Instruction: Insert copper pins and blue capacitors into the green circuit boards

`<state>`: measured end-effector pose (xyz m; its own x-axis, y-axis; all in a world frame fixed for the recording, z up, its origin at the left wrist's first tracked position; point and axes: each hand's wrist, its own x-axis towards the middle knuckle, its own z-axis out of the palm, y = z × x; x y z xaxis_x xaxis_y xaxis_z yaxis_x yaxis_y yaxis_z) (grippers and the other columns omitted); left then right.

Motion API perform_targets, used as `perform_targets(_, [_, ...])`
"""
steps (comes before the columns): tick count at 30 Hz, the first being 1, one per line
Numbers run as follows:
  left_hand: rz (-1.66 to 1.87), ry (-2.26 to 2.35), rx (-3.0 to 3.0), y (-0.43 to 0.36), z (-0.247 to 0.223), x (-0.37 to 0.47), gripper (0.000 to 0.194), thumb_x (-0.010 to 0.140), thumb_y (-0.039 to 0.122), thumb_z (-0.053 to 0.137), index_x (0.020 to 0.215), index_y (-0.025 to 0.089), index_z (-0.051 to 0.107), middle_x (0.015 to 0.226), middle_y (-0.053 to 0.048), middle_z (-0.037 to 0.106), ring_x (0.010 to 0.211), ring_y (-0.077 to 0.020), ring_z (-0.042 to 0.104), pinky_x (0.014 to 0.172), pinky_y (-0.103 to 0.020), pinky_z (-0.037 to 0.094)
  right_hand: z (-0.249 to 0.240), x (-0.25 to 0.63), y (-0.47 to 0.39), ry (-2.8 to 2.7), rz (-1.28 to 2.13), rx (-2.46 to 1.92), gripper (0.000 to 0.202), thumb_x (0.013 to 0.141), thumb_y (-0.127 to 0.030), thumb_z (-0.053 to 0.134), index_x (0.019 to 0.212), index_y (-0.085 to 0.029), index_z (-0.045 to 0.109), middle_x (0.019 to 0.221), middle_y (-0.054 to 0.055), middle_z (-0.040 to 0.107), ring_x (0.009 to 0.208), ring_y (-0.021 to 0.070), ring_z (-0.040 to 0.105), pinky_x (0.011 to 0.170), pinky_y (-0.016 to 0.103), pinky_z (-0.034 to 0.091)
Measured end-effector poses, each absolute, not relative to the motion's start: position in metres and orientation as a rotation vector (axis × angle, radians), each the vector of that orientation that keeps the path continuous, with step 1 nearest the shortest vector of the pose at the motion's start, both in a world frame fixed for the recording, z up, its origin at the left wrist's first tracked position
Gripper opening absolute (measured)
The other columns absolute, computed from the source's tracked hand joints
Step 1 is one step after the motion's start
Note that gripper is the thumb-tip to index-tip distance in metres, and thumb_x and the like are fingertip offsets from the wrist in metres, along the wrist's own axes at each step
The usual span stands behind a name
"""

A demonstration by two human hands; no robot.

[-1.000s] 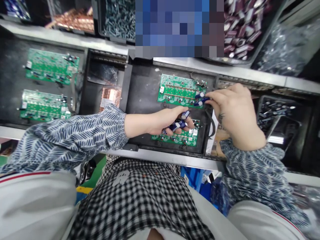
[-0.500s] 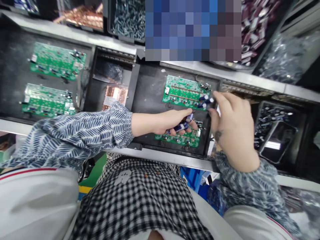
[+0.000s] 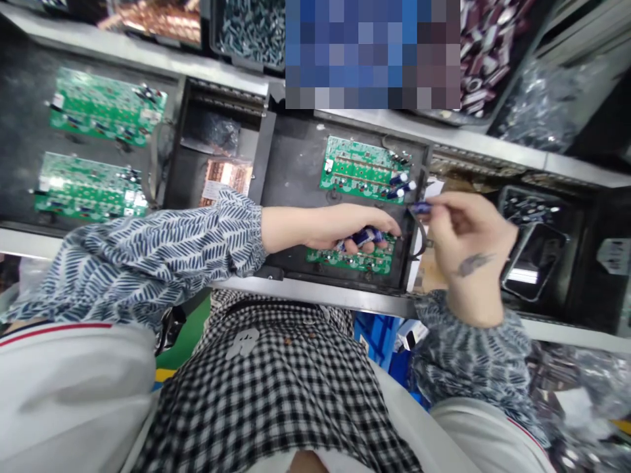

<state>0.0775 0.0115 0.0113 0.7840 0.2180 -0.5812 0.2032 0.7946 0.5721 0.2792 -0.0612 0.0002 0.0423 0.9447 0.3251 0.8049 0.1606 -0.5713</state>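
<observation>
My left hand (image 3: 362, 226) is closed around several dark blue capacitors (image 3: 365, 236), held over the nearer green circuit board (image 3: 345, 259), which it partly covers. Between the fingertips of my right hand (image 3: 470, 233) is a single blue capacitor (image 3: 420, 207), just beyond the right edge of the black tray (image 3: 290, 164). On the farther circuit board (image 3: 359, 167), two blue capacitors (image 3: 401, 189) with pale tops lean at its lower right corner.
Two more green boards (image 3: 106, 105) lie in the left tray. Bins at the back hold copper-coloured parts (image 3: 167, 20), grey-green pieces (image 3: 251, 33) and maroon cylinders (image 3: 488, 59). At right, a dark box (image 3: 535, 259) stands beside the tray. A metal rail (image 3: 315, 292) runs along the front.
My right hand has moved right and slightly down, away from the farther board, and now pinches one capacitor. My left hand has stayed over the nearer board, its thumb now extended rightward.
</observation>
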Motion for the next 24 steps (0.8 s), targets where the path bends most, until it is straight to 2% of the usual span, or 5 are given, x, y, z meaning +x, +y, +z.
perform_targets(4, [0.074,0.733,0.847,0.009,0.021,0.065,0.016,0.099,0.025,0.054,0.096,0.015,0.065,0.08,-0.003,0.065,0.055,-0.0052,0.049,0.045,-0.014,0.026,-0.02,0.311,-0.038,-1.782,0.47,-1.858,0.017,0.098,-0.035,0.062,0.109,-0.024,0.067,0.104,0.012,0.077,0.083,0.0222,0.07,0.077,0.039,0.058])
perform_targets(8, [0.029,0.692,0.914,-0.009,0.035,0.035,0.031,0.096,0.048,0.064,0.096,0.017,0.062,0.074,-0.001,0.064,0.052,-0.0063,0.047,0.047,-0.014,0.029,-0.029,0.312,-0.026,-1.751,0.431,-1.996,0.018,0.093,-0.038,0.067,0.105,-0.024,0.064,0.097,0.01,0.077,0.08,0.022,0.067,0.077,0.04,0.056])
perform_targets(12, [0.107,0.629,0.701,-0.039,0.039,0.014,0.041,0.095,0.057,0.065,0.094,0.018,0.053,0.072,0.001,0.061,0.051,-0.006,0.044,0.045,-0.013,0.027,-0.027,0.306,-0.028,-1.683,0.44,-1.987,0.016,0.089,-0.04,0.069,0.095,-0.026,0.064,0.085,0.007,0.073,0.079,0.0253,0.066,0.079,0.046,0.053])
perform_targets(17, [0.236,0.554,0.358,-0.07,0.026,0.031,0.042,0.099,0.058,0.06,0.093,0.018,0.049,0.073,-0.001,0.061,0.049,-0.0048,0.041,0.041,-0.011,0.019,-0.021,0.304,-0.029,-1.78,0.437,-2.012,0.013,0.089,-0.039,0.069,0.089,-0.027,0.064,0.087,0.007,0.072,0.081,0.0275,0.064,0.081,0.048,0.049])
perform_targets(24, [0.247,0.666,0.182,-0.075,0.02,0.054,0.035,0.106,0.048,0.052,0.091,0.016,0.051,0.081,-0.003,0.061,0.051,-0.0034,0.044,0.04,-0.01,0.02,-0.02,0.294,-0.024,-2.146,0.074,-1.958,0.019,0.095,-0.04,0.063,0.088,-0.023,0.068,0.089,0.012,0.071,0.09,0.0314,0.062,0.08,0.046,0.048])
